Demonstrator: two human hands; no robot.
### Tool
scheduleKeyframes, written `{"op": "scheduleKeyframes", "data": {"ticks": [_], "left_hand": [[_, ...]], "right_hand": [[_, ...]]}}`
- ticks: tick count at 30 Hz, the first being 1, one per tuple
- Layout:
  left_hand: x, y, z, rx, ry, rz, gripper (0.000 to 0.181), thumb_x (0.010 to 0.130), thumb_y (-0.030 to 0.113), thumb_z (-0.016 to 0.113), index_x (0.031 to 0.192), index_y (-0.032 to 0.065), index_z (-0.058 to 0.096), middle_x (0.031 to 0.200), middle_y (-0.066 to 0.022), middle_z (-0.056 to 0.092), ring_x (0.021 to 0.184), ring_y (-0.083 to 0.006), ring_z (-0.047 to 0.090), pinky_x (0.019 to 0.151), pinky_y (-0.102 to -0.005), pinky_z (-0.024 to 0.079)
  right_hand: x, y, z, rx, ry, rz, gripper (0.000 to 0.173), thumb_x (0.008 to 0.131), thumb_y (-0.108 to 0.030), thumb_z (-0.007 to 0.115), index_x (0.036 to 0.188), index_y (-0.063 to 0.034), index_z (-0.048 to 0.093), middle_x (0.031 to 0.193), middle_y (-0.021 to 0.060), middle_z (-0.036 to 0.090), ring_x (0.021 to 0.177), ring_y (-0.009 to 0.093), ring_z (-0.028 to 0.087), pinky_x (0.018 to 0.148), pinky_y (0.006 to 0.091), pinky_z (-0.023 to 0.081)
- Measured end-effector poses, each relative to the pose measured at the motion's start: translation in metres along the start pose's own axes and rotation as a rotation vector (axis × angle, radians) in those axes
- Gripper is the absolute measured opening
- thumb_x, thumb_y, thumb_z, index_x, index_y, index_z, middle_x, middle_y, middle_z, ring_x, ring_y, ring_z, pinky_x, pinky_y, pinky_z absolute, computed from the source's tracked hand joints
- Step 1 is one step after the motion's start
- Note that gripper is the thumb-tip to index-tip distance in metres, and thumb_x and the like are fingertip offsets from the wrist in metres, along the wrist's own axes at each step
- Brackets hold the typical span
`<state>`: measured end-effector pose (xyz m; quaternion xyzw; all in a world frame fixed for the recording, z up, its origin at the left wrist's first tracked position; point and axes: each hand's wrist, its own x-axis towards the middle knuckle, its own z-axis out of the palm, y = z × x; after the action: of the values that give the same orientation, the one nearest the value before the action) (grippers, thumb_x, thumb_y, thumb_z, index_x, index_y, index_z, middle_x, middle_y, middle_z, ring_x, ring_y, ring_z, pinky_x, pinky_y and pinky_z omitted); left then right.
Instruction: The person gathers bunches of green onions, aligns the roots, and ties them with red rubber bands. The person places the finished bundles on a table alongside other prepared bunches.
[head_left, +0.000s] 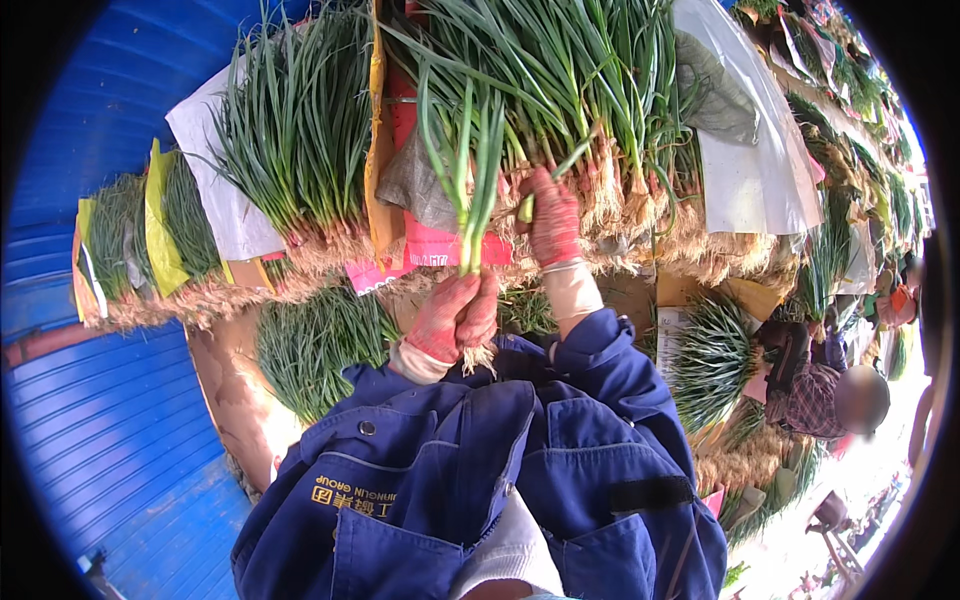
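My left hand (457, 315), in a red knit work glove, grips a scallion (475, 202) low on its pale stem. The leaves rise upright and a tuft of roots hangs below the fist. To its right and farther forward is my right hand (551, 221), in a matching glove and slightly blurred. Its fingers are closed around a green leaf piece (576, 154), which sticks out past the top of the fist. Right in front of that hand stands a dense stack of scallions (600, 90), with reddish bases and straw-coloured roots towards me.
Another scallion bundle (300, 135) stands at the left, behind an orange-yellow divider (377, 150). A grey cloth (420, 184) lies between the stacks. White sheeting (750, 172) borders the right side. Blue corrugated metal (112, 420) is at far left. A person (810, 394) works at the right.
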<state>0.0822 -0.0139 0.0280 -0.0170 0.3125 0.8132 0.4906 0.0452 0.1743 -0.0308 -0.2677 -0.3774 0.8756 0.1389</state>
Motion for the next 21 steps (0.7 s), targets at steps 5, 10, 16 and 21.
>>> {"op": "scheduleKeyframes", "data": {"ticks": [5, 10, 16, 21], "left_hand": [[-0.004, 0.045, 0.014, 0.047, -0.146, 0.384, 0.038, 0.094, 0.032, 0.055, 0.120, 0.0056, 0.051, 0.048, 0.0013, 0.040, 0.036, -0.0104, 0.034, 0.041, -0.0265, 0.030], [0.031, 0.028, -0.015, 0.000, -0.036, 0.234, 0.052, 0.089, 0.020, 0.061, 0.135, 0.0043, 0.044, 0.057, 0.0016, 0.045, 0.048, -0.0087, 0.039, 0.049, -0.0239, 0.034], [0.076, -0.015, -0.015, 0.365, 0.094, -0.033, 0.037, 0.087, 0.025, 0.064, 0.117, 0.0033, 0.062, 0.073, -0.0052, 0.065, 0.058, -0.0139, 0.058, 0.057, -0.0256, 0.046], [0.101, 0.009, -0.040, 0.657, 0.300, 0.231, 0.039, 0.087, 0.033, 0.065, 0.115, 0.0055, 0.063, 0.088, -0.0048, 0.067, 0.057, -0.0084, 0.056, 0.047, -0.0232, 0.042]], "right_hand": [[0.009, 0.032, -0.114, -1.322, -0.367, 0.044, 0.031, 0.086, -0.039, 0.063, 0.098, -0.0108, 0.067, 0.080, 0.0061, 0.069, 0.070, 0.019, 0.067, 0.059, 0.0334, 0.054], [-0.029, -0.013, -0.073, -2.111, -0.453, 0.286, 0.046, 0.085, -0.045, 0.060, 0.123, -0.0188, 0.058, 0.119, 0.0108, 0.062, 0.114, 0.031, 0.056, 0.094, 0.0421, 0.046], [0.027, -0.031, -0.041, -1.862, 0.196, -0.276, 0.041, 0.082, -0.041, 0.065, 0.114, -0.0163, 0.058, 0.086, 0.0097, 0.069, 0.076, 0.031, 0.066, 0.067, 0.0426, 0.051], [-0.017, -0.024, -0.029, -1.656, 0.099, -0.429, 0.025, 0.082, -0.034, 0.065, 0.097, -0.0151, 0.060, 0.075, 0.0095, 0.065, 0.066, 0.030, 0.064, 0.059, 0.0414, 0.050]]}}
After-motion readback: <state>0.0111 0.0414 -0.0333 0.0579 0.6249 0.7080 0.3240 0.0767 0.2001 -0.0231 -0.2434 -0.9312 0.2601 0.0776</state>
